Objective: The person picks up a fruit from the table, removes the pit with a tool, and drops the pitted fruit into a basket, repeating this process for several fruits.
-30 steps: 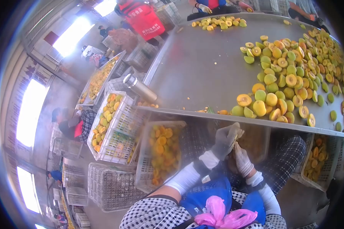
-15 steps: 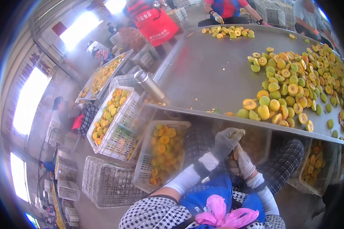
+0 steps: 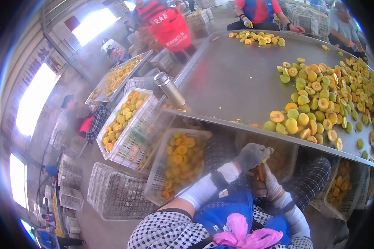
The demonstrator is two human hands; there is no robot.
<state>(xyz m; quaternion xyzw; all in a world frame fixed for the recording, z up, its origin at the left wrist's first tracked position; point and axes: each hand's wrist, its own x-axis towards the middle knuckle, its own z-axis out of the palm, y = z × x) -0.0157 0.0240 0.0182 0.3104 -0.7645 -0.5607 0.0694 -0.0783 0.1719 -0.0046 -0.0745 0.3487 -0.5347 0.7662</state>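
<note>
My left hand, in a grey glove, is closed on a small yellow-green peach piece just below the table's near edge. Close beneath it, my right hand, in a pale glove, wraps round a slim tool with an orange-brown handle. The tool's working end is hidden between the hands. Both hands are above my lap. On the metal table ahead, a large heap of halved peaches lies to the right, some cut side up.
A crate of orange peach halves stands left of my knees; another crate is at right. A fuller crate and an upturned crate are farther left. A steel flask stands by the table corner. Co-workers are across the table.
The view has shifted slightly. My left hand has turned a little with the peach piece, and more of the orange-brown handle now shows in my right hand.
</note>
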